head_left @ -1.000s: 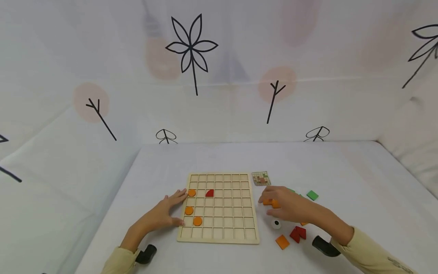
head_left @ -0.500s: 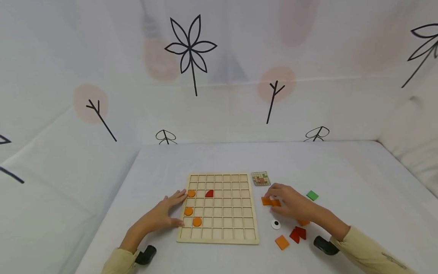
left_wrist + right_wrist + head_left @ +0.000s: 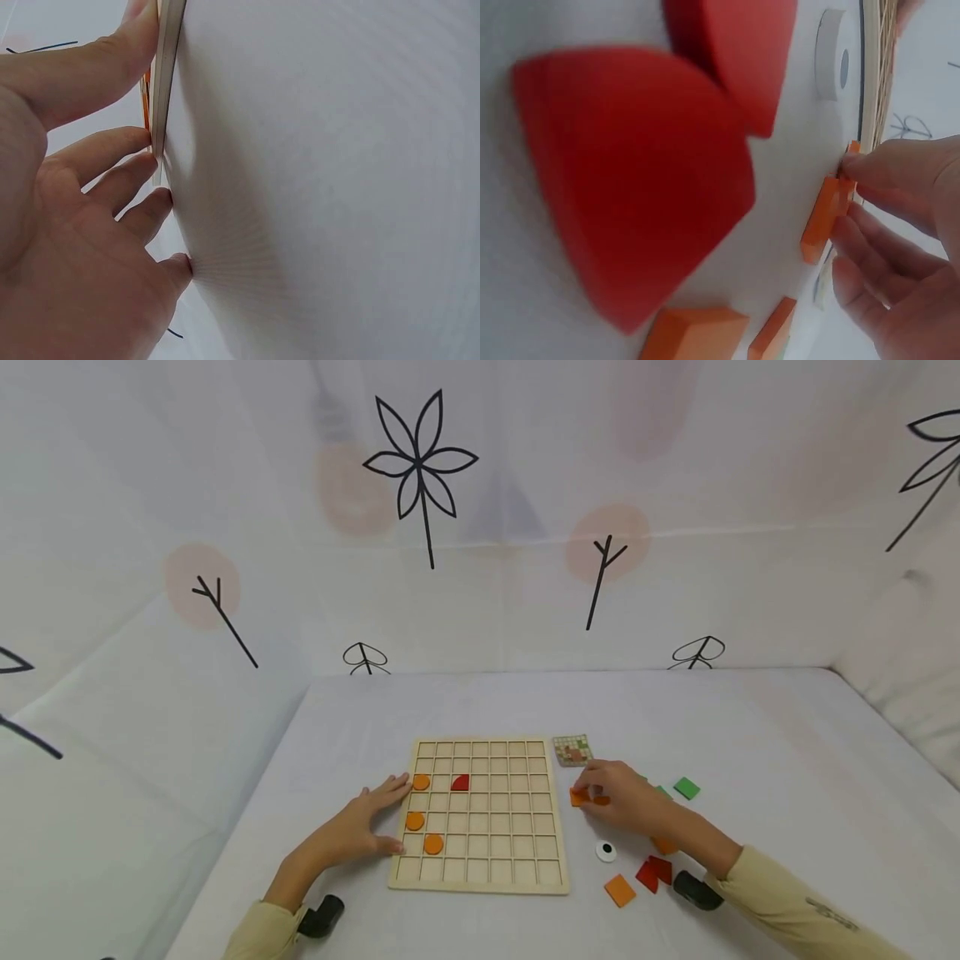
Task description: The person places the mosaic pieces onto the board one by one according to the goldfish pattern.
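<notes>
My left hand (image 3: 348, 833) rests with spread fingers along the left edge of a pale wooden grid board (image 3: 480, 888). In the left wrist view, the thumb and fingertips touch the board's rim (image 3: 169, 71). Three orange discs (image 3: 433, 844) and a red quarter-circle piece (image 3: 460, 783) lie in the board's cells. Right of the board, my right hand (image 3: 624, 795) pinches an orange square tile (image 3: 578, 797) between thumb and forefinger, low over the table. A second orange piece (image 3: 821, 219) sits right beside it under the fingers, partly hidden.
A small patterned card (image 3: 572, 750) lies by the board's upper right corner. Around my right hand are green tiles (image 3: 686, 788), a white disc with a black dot (image 3: 606, 851), red pieces (image 3: 654, 872) and an orange tile (image 3: 620, 890). Black wrist devices (image 3: 321, 917) sit below the forearms.
My right hand has come down onto the orange pieces, and its thumb and forefinger have closed on one, which has shifted slightly left. My left hand stays put on the board.
</notes>
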The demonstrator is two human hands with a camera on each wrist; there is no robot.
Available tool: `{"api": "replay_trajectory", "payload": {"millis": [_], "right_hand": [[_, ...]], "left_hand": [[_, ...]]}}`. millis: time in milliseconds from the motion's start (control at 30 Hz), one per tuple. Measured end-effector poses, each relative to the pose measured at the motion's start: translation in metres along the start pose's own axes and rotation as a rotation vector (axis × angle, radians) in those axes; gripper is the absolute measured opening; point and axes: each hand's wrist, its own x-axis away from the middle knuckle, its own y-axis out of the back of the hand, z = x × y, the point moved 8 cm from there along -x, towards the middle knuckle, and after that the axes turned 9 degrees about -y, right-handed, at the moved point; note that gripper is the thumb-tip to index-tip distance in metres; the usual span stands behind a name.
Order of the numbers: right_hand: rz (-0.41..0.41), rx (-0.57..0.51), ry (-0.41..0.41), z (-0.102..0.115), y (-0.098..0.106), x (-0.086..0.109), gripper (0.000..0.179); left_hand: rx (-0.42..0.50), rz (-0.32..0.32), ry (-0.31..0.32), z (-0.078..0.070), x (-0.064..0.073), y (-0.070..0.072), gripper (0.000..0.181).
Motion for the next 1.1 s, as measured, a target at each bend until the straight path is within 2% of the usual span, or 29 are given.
{"api": "replay_trajectory", "payload": {"millis": [200,400,667,1100], "right_hand": [[-0.019,-0.056,0.042,0.016,0.003,-0.003,0.015],[-0.039,-0.066,0.108,0.038,0.003,-0.006,0.015],[-0.043,-0.094,0.198,0.064,-0.005,-0.013,0.013],[-0.021,-0.141,0.253,0.095,-0.024,-0.033,0.012]], "left_hand": [[0.011,0.005,0.014,-0.001,0.001,0.0,0.089],[0.01,0.007,0.015,-0.002,0.001,0.001,0.089],[0.023,0.01,0.016,-0.001,0.0,-0.001,0.089],[0.018,0.012,0.004,-0.002,0.0,0.0,0.09]]}}
